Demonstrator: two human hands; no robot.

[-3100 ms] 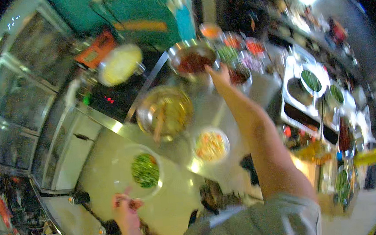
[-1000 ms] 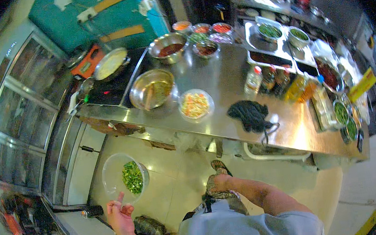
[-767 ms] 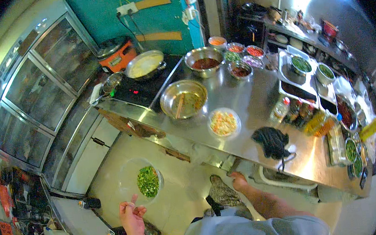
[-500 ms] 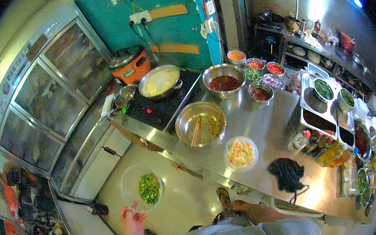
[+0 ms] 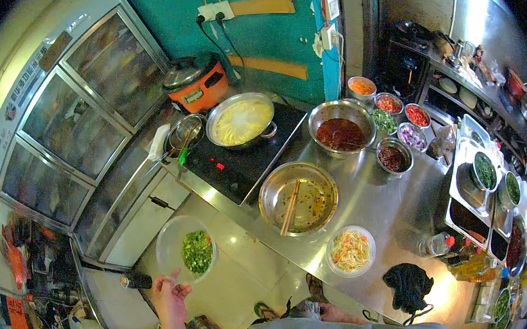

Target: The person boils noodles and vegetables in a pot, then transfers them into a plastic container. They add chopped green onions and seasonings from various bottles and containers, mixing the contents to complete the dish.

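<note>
My left hand (image 5: 171, 293) reaches in from the lower left, fingers curled at the near rim of a clear plastic bowl (image 5: 167, 243). Chopped green vegetables (image 5: 197, 251) lie against the bowl's right side, which is tilted. It hangs over the floor, left of the steel counter (image 5: 286, 253). No part of my right hand shows. Nearest on the counter are a steel basin (image 5: 267, 211) with a little oily liquid and wooden chopsticks (image 5: 291, 207), and a clear bowl of shredded vegetables (image 5: 351, 250).
A pot of noodles (image 5: 240, 121) steams on the black cooktop (image 5: 232, 171), beside an orange cooker (image 5: 200, 94). Behind are a basin of red sauce (image 5: 340, 135) and several small bowls. A black cloth bag (image 5: 407, 288) lies near the counter edge; bottles (image 5: 435, 245) stand to its right.
The view has shifted, so the counter and cooktop sit lower and farther right. My left hand and the bowl of greens have moved slightly left in the picture, still together.
</note>
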